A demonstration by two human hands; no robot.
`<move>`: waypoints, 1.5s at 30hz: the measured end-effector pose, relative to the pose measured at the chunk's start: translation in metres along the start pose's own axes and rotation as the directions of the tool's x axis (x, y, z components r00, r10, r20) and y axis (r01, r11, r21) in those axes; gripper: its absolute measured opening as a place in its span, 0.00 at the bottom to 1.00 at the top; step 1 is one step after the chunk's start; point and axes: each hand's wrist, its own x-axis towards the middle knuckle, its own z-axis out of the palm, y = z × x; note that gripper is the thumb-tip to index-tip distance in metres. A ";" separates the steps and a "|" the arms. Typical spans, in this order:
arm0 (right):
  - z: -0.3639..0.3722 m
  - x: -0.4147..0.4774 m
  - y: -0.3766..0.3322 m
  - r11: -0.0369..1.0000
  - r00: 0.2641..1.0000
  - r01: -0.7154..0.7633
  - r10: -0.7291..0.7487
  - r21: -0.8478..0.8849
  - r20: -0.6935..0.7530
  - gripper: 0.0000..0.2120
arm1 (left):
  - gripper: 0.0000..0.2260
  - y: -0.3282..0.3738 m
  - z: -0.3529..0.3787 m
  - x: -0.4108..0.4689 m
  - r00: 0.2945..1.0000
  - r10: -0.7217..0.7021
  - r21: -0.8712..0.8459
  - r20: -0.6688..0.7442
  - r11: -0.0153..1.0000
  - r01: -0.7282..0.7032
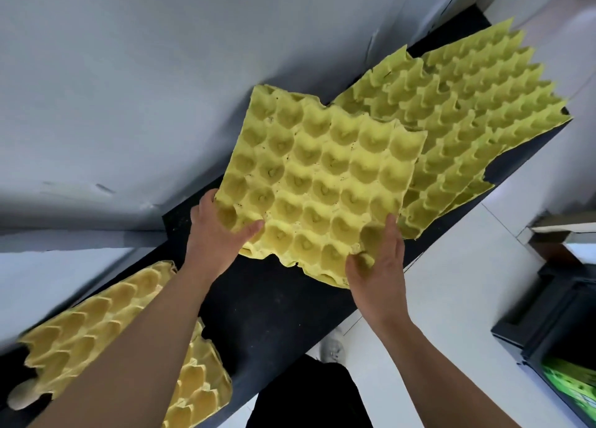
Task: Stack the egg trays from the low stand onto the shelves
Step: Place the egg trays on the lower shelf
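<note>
Left hand [215,234] and right hand [378,277] pinch near corners of a yellow moulded-pulp egg tray [322,182] — steadying it over the black shelf [274,314].

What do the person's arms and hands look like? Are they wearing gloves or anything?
No gloves. The left hand and right hand are bare, with no ring or watch showing. The left forearm and right forearm are bare too, with no sleeve in view.
</note>
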 end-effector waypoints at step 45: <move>-0.103 -0.515 -0.170 0.471 0.149 0.815 -0.733 0.338 0.664 0.38 | 0.39 -0.162 -0.135 -0.741 0.150 -0.603 -0.615 -0.783 0.787 -0.046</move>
